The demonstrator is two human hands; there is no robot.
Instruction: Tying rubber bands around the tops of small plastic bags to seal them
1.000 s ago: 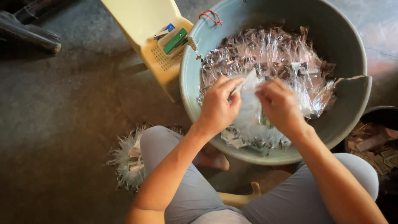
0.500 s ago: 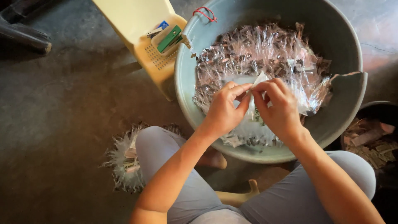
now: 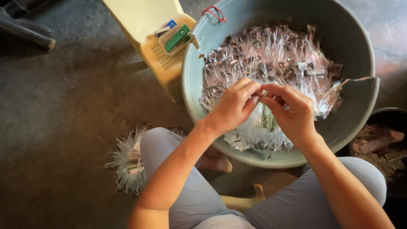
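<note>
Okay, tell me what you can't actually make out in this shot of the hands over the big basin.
- Head view: the clear packet is mostly covered by the left hand and right hand.
- The contents of the wrapped packets are too small to tell.
- The dark bin is cut by the right edge.

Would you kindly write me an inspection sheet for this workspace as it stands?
Surface: rough concrete floor.
Job's things: large grey basin, rim cracked on one side, filled with clear plastic packets; one small clear packet held over it.
Clutter: yellow plastic stool with a green clip; red rubber band on the basin rim; packet pile by the knee.
Grippers: left hand and right hand pinch the packet.
Cables: nothing seen.
Surroundings: dark bin of scraps.
</note>
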